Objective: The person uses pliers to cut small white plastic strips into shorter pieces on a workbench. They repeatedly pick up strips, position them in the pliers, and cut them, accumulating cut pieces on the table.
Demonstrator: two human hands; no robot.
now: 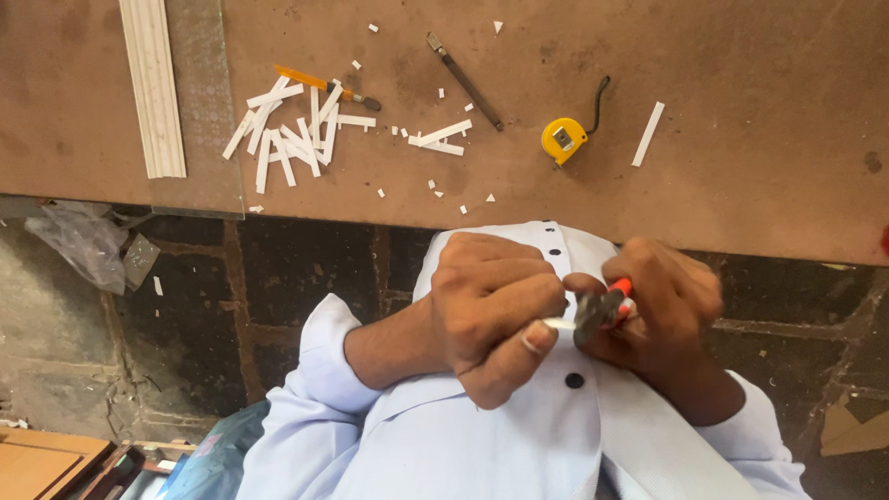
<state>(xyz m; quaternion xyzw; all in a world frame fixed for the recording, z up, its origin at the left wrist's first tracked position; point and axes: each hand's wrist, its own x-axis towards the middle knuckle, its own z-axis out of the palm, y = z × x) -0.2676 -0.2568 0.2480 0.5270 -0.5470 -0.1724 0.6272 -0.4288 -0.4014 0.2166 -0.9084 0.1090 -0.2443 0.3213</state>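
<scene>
The left hand (495, 310) is curled nearly into a fist, its thumb and fingers pinching a small white strip (559, 324) by one end. The right hand (662, 310) is wrapped around red-handled pliers (600, 310), whose dark head meets the free end of that strip. Both hands sit close together in front of the person's pale blue shirt (519, 435) (dark buttons down its front), just off the near edge of the brown desk (759, 74). On the desk lie a heap of white strips (292, 134), an orange-handled tool (324, 88) across the heap, a slim dark glass cutter (465, 81), a yellow tape measure (564, 139), one lone white strip (648, 134) and a white ribbed moulding (153, 88).
</scene>
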